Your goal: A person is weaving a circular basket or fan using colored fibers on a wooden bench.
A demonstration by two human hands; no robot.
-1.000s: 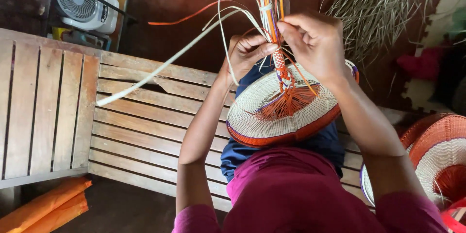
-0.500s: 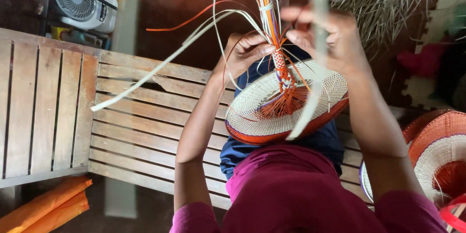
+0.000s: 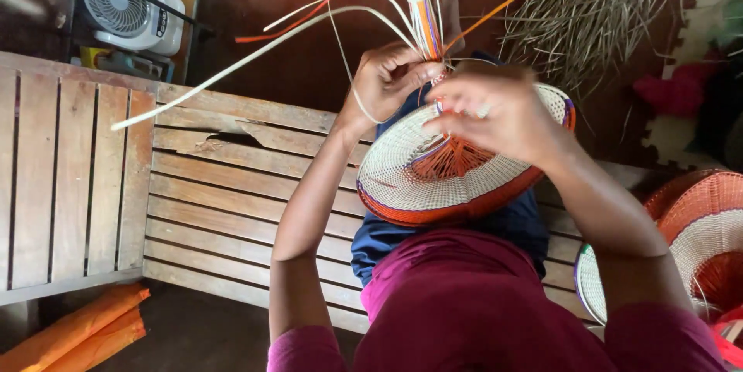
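So this is a half-woven round basket piece (image 3: 433, 178), cream with an orange and purple rim, sitting tilted on the person's lap so the centre faces up at them, which makes sense since that's where the loose strands (image 3: 422, 8) bunch together and stick upward. The left hand (image 3: 391, 78) has its grip closed around the base of that bundle, pinning it just above the weave, with one pale strip (image 3: 255, 58) looping out past it over the bench (image 3: 193, 202). The right hand (image 3: 503, 113) hovers over the orange spokes at the centre, fingers curled in; it's blurred, so I can't tell if it's actually pinching a strand or just touching the weave. Around them: a white fan (image 3: 128, 8) up at the far left, a heap of dry straw-like fibre (image 3: 611, 8) off to the right, finished orange and cream baskets (image 3: 704, 233) at the right edge, and orange rolled material (image 3: 73, 333) on the floor bottom left. The long trailing strips are the only things crossing the work area.
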